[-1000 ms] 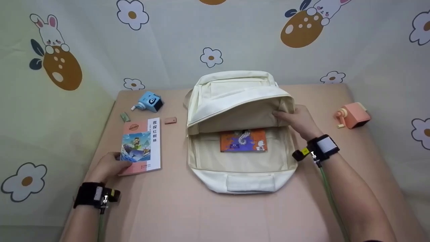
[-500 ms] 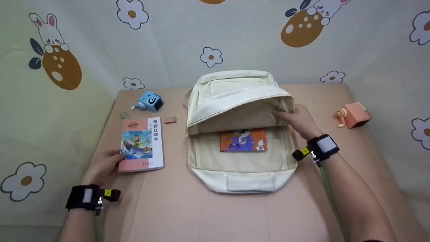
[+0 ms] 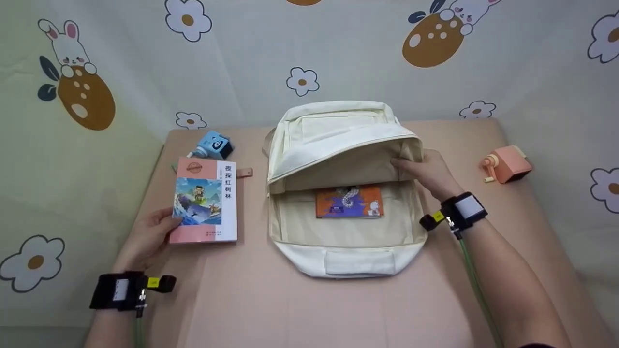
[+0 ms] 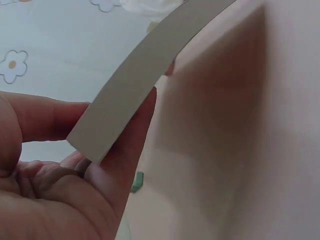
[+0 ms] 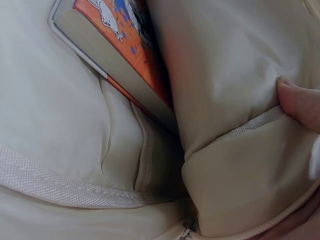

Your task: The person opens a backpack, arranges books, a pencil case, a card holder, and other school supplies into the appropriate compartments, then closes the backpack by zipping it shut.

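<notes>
My left hand (image 3: pixel 147 237) pinches a pink and white paperback book (image 3: pixel 205 200) at its left edge, thumb on the cover and fingers underneath. In the left wrist view the page block of the book (image 4: pixel 130 75) hangs above the table, which carries its shadow. A cream backpack (image 3: pixel 358 263) lies unzipped at the centre. My right hand (image 3: pixel 430 174) holds up the right side of its flap, with the thumb (image 5: pixel 297 100) on the inner lining. Inside the backpack lies an orange and purple hardcover book (image 3: pixel 349 203), partly covered by the flap.
A blue pencil sharpener (image 3: pixel 213 145) with a crank stands at the back left. Beside the paperback lies a pink eraser (image 3: pixel 245 172), partly covered. A green eraser (image 4: pixel 137 182) lies under the paperback's far side. An orange pencil sharpener (image 3: pixel 508 164) stands at the right.
My left hand has raised the paperback off the table and tilted it, moving it slightly right and away from me. My right hand has kept the flap lifted in place.
</notes>
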The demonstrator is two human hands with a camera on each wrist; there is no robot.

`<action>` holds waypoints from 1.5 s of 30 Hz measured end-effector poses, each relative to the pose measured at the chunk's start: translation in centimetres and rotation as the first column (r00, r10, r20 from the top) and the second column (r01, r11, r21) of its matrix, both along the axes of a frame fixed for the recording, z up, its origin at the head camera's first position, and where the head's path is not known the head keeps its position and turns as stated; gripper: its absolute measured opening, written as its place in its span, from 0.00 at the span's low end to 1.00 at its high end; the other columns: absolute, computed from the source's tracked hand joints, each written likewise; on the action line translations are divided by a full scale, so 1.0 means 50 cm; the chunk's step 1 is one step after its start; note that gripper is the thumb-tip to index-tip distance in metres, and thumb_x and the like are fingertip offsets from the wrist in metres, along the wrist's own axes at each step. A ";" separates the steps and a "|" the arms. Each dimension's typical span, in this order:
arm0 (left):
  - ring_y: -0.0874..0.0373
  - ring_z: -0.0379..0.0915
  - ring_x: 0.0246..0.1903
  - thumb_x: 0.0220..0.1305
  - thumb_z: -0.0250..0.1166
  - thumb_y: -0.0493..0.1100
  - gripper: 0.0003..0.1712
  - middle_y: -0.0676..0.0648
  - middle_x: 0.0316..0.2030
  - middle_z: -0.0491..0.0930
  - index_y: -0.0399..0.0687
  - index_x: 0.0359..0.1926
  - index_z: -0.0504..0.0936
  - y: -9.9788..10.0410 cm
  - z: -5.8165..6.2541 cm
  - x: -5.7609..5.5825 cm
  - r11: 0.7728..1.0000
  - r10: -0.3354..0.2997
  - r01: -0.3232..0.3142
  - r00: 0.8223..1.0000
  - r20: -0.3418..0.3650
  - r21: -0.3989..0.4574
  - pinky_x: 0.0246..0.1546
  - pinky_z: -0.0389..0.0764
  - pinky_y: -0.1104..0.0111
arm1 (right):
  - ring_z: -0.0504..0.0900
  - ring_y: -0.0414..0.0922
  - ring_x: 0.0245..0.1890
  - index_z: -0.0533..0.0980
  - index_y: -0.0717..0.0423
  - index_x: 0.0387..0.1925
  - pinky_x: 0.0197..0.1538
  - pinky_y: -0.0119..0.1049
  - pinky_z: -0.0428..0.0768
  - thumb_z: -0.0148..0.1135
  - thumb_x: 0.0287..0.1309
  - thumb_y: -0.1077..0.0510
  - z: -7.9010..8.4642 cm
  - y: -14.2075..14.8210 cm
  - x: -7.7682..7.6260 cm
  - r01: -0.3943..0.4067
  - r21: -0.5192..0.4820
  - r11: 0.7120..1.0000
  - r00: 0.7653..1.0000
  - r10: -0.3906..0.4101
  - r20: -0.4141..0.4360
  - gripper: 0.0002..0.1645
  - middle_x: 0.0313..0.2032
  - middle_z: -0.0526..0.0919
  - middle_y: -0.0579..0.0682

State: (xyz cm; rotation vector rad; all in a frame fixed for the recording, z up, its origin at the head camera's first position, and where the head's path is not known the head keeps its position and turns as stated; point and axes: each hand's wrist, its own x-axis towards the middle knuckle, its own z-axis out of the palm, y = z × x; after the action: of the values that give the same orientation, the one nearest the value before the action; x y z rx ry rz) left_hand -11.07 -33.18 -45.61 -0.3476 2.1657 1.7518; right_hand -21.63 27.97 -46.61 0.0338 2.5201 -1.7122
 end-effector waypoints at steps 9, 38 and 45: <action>0.60 0.81 0.48 0.77 0.60 0.47 0.39 0.48 0.53 0.82 0.35 0.76 0.51 0.030 0.069 0.016 0.951 0.038 -0.019 0.998 -0.057 0.307 0.48 0.82 0.70 | 0.84 0.45 0.45 0.81 0.66 0.47 0.51 0.36 0.79 0.75 0.59 0.45 0.004 0.000 0.002 -0.006 -0.017 1.000 1.000 0.007 0.002 0.28 0.44 0.87 0.54; 0.44 0.82 0.53 0.79 0.55 0.37 0.27 0.34 0.60 0.79 0.32 0.71 0.61 0.301 0.140 0.035 0.706 -0.533 0.520 0.837 -0.122 0.481 0.53 0.81 0.59 | 0.82 0.46 0.37 0.82 0.61 0.35 0.42 0.37 0.79 0.79 0.52 0.40 0.014 -0.005 0.001 0.056 -0.018 0.998 0.998 -0.056 -0.021 0.29 0.35 0.87 0.52; 0.45 0.83 0.52 0.77 0.59 0.39 0.27 0.34 0.59 0.80 0.33 0.71 0.65 0.365 0.096 0.020 0.699 -0.592 0.518 0.806 -0.008 0.493 0.52 0.82 0.60 | 0.80 0.44 0.35 0.81 0.61 0.32 0.37 0.36 0.78 0.79 0.53 0.43 0.017 -0.007 0.000 0.040 -0.058 0.998 0.998 -0.042 -0.036 0.25 0.31 0.84 0.49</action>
State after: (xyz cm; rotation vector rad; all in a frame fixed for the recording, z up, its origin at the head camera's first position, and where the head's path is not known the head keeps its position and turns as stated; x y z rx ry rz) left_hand -10.07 -14.93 -40.83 0.2792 1.4333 1.7265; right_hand -21.65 27.61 -45.78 0.0511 2.5121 -1.8157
